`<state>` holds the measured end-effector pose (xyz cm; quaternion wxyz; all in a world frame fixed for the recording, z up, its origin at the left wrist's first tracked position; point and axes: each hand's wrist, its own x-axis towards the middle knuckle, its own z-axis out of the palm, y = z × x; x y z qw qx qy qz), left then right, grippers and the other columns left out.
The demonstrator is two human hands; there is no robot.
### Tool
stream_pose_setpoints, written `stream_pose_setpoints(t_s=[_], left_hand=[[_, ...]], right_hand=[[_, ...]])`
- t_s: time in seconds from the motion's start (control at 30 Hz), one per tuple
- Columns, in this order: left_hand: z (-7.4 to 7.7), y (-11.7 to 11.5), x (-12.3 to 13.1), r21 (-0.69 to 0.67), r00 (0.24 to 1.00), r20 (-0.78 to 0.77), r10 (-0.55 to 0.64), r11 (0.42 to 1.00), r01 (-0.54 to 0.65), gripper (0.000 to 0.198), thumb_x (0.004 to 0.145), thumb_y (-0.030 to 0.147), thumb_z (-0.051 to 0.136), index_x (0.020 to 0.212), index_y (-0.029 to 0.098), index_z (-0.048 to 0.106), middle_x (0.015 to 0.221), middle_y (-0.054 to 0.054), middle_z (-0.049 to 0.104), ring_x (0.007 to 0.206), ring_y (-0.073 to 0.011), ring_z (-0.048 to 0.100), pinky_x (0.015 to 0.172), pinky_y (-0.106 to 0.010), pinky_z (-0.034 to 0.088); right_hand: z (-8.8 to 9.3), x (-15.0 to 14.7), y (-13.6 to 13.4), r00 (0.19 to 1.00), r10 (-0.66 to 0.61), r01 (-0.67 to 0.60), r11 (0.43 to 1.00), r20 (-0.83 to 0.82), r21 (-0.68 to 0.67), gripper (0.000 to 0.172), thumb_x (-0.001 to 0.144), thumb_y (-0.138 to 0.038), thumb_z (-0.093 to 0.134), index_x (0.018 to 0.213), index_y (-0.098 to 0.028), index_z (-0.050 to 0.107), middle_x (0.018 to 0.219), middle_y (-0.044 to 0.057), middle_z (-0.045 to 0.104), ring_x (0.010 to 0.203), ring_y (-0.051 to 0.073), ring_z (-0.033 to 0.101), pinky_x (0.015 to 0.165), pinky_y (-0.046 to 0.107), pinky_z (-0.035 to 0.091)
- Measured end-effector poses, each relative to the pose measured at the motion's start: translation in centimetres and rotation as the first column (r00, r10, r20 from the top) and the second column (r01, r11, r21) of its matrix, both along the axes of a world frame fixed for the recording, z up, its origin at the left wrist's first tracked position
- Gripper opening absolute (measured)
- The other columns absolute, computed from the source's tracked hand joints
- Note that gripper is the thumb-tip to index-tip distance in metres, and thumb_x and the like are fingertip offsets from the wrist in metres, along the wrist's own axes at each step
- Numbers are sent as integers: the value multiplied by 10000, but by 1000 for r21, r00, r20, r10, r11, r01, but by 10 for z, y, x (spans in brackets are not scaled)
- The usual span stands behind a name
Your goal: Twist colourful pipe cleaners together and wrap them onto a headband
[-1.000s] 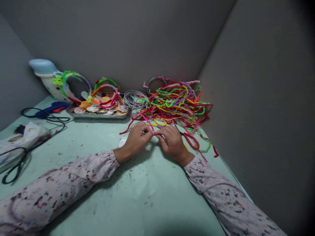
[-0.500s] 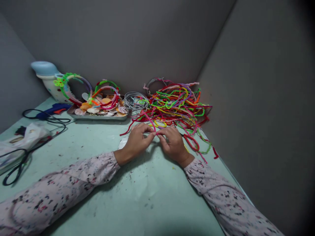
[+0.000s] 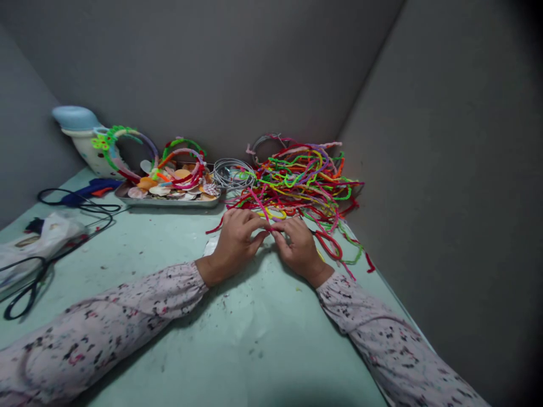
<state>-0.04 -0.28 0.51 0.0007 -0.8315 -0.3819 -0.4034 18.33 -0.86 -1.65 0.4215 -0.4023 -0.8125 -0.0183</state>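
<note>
My left hand [image 3: 235, 244] and my right hand [image 3: 300, 246] meet fingertip to fingertip on the pale green table [image 3: 237, 333]. Both pinch a pink pipe cleaner [image 3: 259, 206] that runs back from the fingers toward the pile. A big tangle of coloured pipe cleaners [image 3: 303, 178] lies just behind the hands, against the grey wall. A red pipe-cleaner loop [image 3: 330, 243] rests beside my right hand. Something white lies half hidden under my left hand.
A metal tray [image 3: 169, 199] of shells and wrapped headbands stands at the back left, with a coil of grey wire hoops [image 3: 233, 171] beside it. A blue glue gun [image 3: 91, 187], black cable, black scissors [image 3: 25, 288] and a plastic bag [image 3: 38, 240] lie far left. Grey walls close in behind and right.
Both hands have stayed together at the same spot, fingers shifting slightly along the pink pipe cleaner. The view has barely drifted.
</note>
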Motion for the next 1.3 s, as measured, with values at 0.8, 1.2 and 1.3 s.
stream_pose_setpoints(t_s=[0.8,1.2,1.3], left_hand=[[0,5,-2,42,999,-29,16,999,-14,94,876,305,592,888,244,662,877,-9,690,878,-180,587,893,-394,313],[0,6,-2,67,999,-49,-3,998,6,96,883,298,585,868,236,658,858,-6,697,842,-174,590,867,-388,317],[0,6,-2,48,999,-39,-4,999,5,93,877,306,595,860,237,655,849,-3,691,839,-173,588,863,-385,317]], right_hand=[[1,1,-1,1000,14,-14,1000,5,8,100,899,-215,516,962,-215,595,906,59,653,899,225,565,819,396,439],[1,1,0,1000,20,-21,1000,5,22,102,910,-222,496,947,-214,590,899,58,651,879,221,555,809,400,436],[1,0,0,1000,19,-20,999,8,25,107,910,-219,494,950,-210,593,897,62,649,879,224,556,804,401,437]])
